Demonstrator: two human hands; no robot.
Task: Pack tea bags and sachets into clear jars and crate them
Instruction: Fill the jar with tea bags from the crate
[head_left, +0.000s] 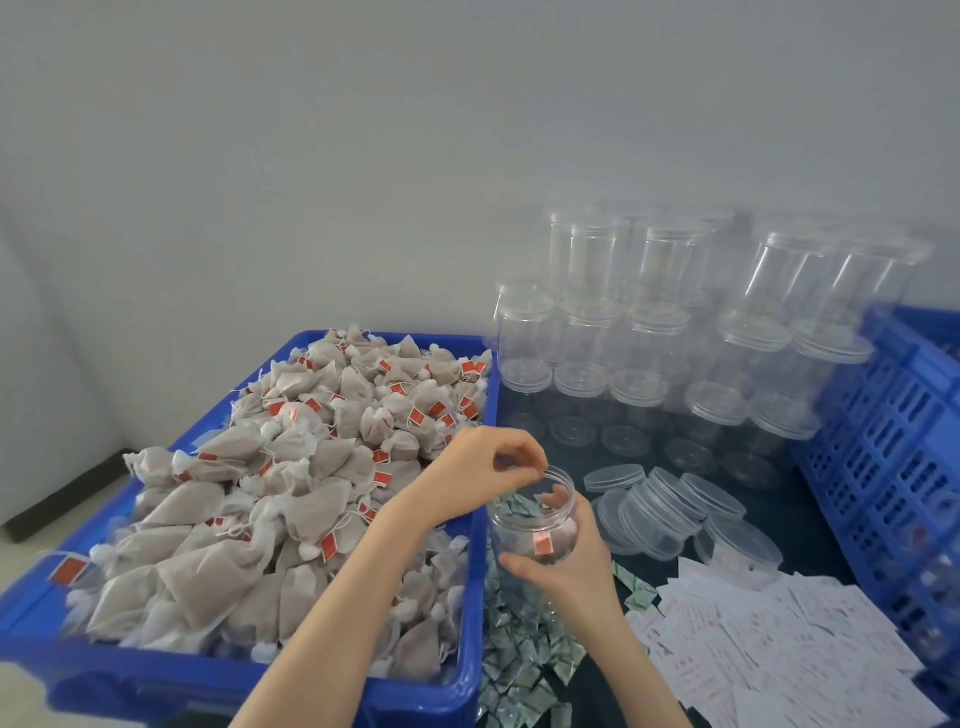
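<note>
My right hand (569, 564) grips a clear open jar (519, 525) from the right side and holds it tilted just right of the blue tub (470, 597). Inside the jar lies a tea bag with a red tag (543, 545). My left hand (480, 462) hovers over the jar's mouth, its fingertips bunched at the rim; whether they pinch anything is unclear. The tub is heaped with grey-brown tea bags (291, 499) with red tags. Small green-white sachets (519, 660) lie on the dark table below the jar.
Stacked empty lidded jars (670, 332) fill the back of the table. Loose clear lids (670, 509) lie right of the held jar. White paper slips (779, 644) cover the near right. A blue slotted crate (893, 431) stands at the right edge. A grey wall is behind.
</note>
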